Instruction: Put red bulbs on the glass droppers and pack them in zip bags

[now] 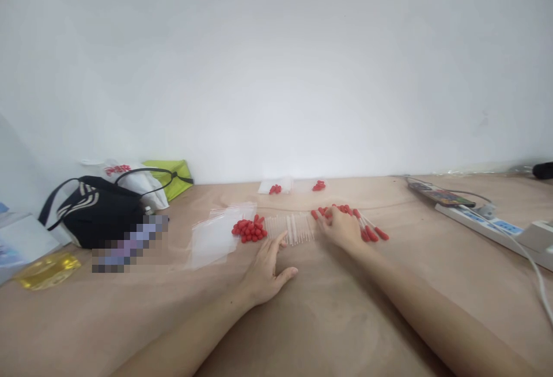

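Left hand (264, 270) lying spread, empty, near white sticks (292, 228); right hand (341, 230) curling at red-tipped sticks (370, 232), hold unclear; left-side nudge risking misalignment.

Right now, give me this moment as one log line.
left hand: open, fingertips at pale sticks | right hand: at red-tipped sticks, grip unclear | left of pale sticks: red pieces, clear bags

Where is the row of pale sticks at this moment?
In the head view, the pale sticks lie just below centre, between the red pile on the left and the right hand.
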The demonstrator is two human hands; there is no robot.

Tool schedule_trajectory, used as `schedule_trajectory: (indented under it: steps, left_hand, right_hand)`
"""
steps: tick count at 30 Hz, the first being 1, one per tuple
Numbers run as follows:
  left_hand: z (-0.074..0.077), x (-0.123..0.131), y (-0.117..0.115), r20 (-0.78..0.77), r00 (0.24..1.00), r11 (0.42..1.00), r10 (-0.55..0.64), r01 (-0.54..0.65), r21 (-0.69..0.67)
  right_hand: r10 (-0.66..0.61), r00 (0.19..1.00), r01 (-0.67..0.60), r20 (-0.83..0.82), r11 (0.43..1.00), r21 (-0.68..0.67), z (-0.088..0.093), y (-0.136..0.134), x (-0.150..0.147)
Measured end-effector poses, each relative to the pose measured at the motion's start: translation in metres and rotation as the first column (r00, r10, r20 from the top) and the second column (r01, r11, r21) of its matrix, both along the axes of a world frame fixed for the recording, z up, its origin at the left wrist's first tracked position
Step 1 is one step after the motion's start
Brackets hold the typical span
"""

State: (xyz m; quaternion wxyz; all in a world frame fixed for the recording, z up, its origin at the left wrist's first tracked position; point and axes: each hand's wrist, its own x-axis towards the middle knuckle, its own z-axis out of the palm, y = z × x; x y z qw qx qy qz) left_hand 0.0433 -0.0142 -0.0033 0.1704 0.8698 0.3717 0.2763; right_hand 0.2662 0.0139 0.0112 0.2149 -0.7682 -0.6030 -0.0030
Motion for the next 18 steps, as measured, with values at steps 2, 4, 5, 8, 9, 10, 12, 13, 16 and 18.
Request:
schedule_trajectory:
  steps: [2, 4, 5, 8, 9, 10, 12, 13, 16, 18]
  left_hand:
    - [-0.001, 0.001, -0.002, 0.001, 1.0, 1.0, 0.003, -0.003, -0.008]
    - [0.0, 0.002, -0.003, -0.005, 1.0, 1.0, 0.018, -0.018, 0.007]
    - [0.001, 0.002, -0.003, -0.012, 0.999, 0.999, 0.035, -0.035, 0.026]
    - [0.012, -0.003, 0.009, -0.038, 0.986, 0.982, 0.164, -0.16, 0.098]
    - [0.019, -0.007, 0.016, -0.05, 0.97, 0.966, 0.236, -0.229, 0.116]
    - [0.026, -0.012, 0.026, -0.062, 0.948, 0.946, 0.311, -0.303, 0.113]
    - [0.043, -0.022, 0.05, -0.166, 0.877, 0.893, 0.451, -0.442, 0.089]
    - [0.05, -0.028, 0.063, -0.245, 0.825, 0.856, 0.509, -0.515, 0.042]
    - [0.064, -0.036, 0.101, -0.331, 0.769, 0.809, 0.547, -0.587, -0.028]
    - [0.065, -0.034, 0.121, -0.382, 0.747, 0.785, 0.544, -0.614, -0.083]
  right_hand:
    - [-0.032, 0.999, 0.034, 0.041, 0.998, -0.055, -0.002, 0.008, -0.003]
    - [-0.029, 0.998, 0.034, 0.054, 0.995, -0.09, -0.004, 0.011, -0.005]
    - [-0.028, 0.998, 0.034, 0.056, 0.995, -0.095, -0.004, 0.011, -0.006]
    - [-0.013, 0.998, 0.019, 0.062, 0.995, -0.099, -0.002, 0.01, -0.008]
    - [-0.004, 0.998, 0.01, 0.061, 0.995, -0.099, -0.001, 0.01, -0.01]
    - [0.006, 0.998, 0.0, 0.06, 0.995, -0.102, 0.0, 0.01, -0.012]
    - [0.021, 0.998, -0.014, 0.057, 0.993, -0.115, 0.002, 0.011, -0.019]
    - [0.025, 0.998, -0.018, 0.056, 0.992, -0.124, 0.003, 0.012, -0.023]
    - [0.023, 0.998, -0.015, 0.053, 0.988, -0.154, 0.004, 0.016, -0.033]
    - [0.008, 0.999, 0.0, 0.047, 0.985, -0.173, 0.004, 0.019, -0.038]
